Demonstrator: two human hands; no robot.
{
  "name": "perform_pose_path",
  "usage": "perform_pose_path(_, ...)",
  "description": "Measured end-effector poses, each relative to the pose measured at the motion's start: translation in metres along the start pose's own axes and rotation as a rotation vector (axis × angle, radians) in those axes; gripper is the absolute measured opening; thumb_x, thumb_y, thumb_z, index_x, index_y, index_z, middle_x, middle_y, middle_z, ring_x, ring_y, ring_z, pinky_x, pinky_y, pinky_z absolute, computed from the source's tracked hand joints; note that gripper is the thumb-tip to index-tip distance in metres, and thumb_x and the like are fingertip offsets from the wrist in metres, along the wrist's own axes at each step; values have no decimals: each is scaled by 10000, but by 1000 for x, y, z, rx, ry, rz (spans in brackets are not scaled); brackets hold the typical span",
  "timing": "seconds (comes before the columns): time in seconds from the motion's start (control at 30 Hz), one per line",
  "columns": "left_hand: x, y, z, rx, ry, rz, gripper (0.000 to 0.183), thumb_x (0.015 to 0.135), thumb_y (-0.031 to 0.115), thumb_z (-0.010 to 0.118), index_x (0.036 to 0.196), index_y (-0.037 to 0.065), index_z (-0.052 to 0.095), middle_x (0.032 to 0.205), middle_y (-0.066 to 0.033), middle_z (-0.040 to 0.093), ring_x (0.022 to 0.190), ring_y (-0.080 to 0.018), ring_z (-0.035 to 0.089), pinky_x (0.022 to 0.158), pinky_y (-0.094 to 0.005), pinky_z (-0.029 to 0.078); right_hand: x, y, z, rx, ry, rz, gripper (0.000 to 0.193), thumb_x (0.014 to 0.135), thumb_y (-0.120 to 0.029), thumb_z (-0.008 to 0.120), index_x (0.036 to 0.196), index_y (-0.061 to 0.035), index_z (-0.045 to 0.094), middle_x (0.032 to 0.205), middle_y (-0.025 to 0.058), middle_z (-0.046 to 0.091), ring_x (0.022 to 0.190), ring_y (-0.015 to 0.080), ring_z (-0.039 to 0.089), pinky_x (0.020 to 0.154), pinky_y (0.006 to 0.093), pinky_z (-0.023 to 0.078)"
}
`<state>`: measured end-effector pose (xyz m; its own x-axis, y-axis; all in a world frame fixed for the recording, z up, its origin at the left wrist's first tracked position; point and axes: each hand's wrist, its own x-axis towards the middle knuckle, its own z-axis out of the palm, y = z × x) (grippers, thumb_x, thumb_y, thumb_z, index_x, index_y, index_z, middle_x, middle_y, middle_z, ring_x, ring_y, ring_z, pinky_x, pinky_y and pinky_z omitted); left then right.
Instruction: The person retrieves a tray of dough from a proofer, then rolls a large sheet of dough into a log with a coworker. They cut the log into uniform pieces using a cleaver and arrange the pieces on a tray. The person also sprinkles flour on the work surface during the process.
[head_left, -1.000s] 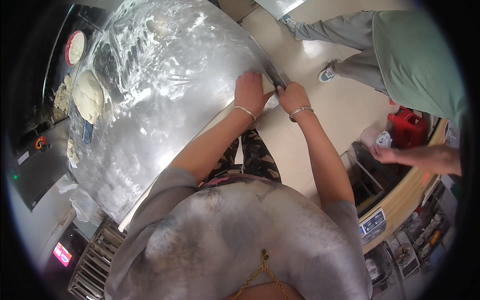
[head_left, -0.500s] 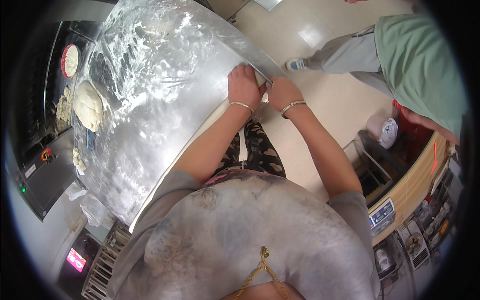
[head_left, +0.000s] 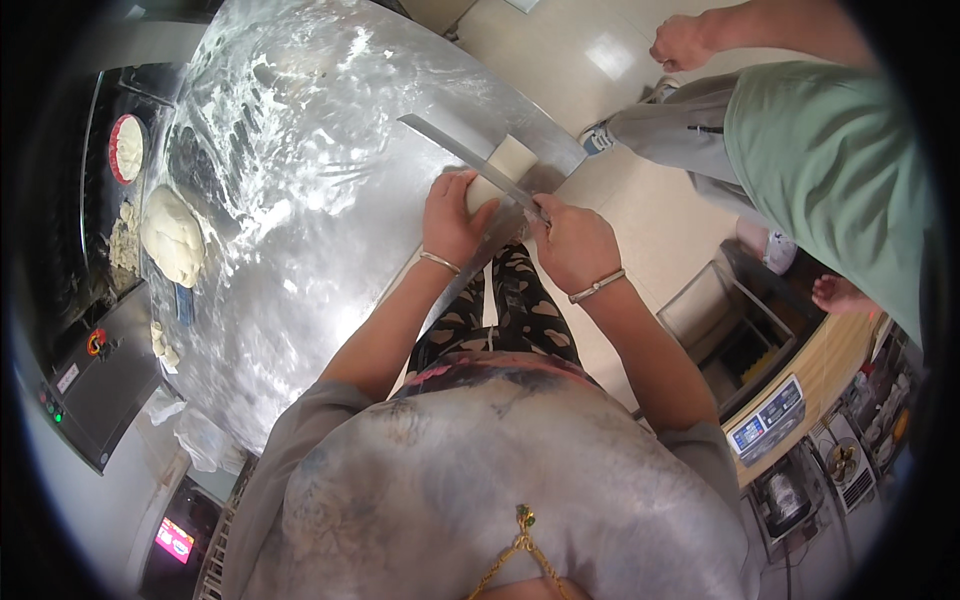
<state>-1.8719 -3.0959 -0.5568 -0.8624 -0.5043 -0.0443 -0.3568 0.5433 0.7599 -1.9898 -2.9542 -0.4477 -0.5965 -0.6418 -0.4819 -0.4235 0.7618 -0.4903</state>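
A smooth pale dough roll (head_left: 484, 194) lies along the near right edge of the steel worktable. My left hand (head_left: 454, 222) is closed over it, fingers on one side and thumb on the other. My right hand (head_left: 578, 243) grips the handle of a long knife (head_left: 447, 143). Its narrow blade lies slantwise across the dough and points up to the left. On the far side of the blade a short length of dough (head_left: 513, 160) shows; whether it is fully cut through is hidden by the blade.
The floured steel worktable (head_left: 330, 230) spreads to my left. On its far left side sit a large dough lump (head_left: 172, 235), a blue-handled tool (head_left: 184, 304), dough scraps (head_left: 125, 240) and a red-rimmed bowl (head_left: 127, 150) of white stuff. A person in a green shirt (head_left: 820, 180) stands at the right, beside a wooden counter (head_left: 800, 405).
Both hands have come nearer and the knife blade, formerly hardly visible, now lies across the dough. My left hand has shifted left along the roll. The other person has moved and shows a hand.
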Motion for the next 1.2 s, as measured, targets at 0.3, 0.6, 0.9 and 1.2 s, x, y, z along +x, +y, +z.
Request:
perform_pose_path(0.3,3,5,-2,-31,33,14,435,726,123,763,1113,11,600,1038,-191,611,948,-391,590,834,-446,489,5,5,9,-13,38,25,256,919,-248,573,1088,-71,650,783,190,679,756,396,652,682,488,516)
perform_pose_path(0.6,4,3,0,45,-30,-23,468,739,147,744,1164,20,593,1101,-200,588,1015,-395,560,879,-461,462,25,7,22,-102,-66,135,225,895,-207,575,992,-23,660,832,227,676,792,404,654,711,495,517)
perform_pose_path(0.9,6,-1,1,8,-21,40,503,759,142,723,1216,22,550,1127,-191,555,1050,-386,534,903,-455,449,51,17,38,-33,-26,65,182,843,-160,599,886,4,662,822,235,678,793,396,670,719,469,543)
perform_pose_path(1.2,-24,-18,-25,64,-19,45,427,694,136,800,1029,22,561,1003,-169,578,914,-367,557,796,-426,483,-25,-19,12,79,49,-42,242,842,-164,647,1062,-65,653,707,198,653,672,391,642,627,479,513)
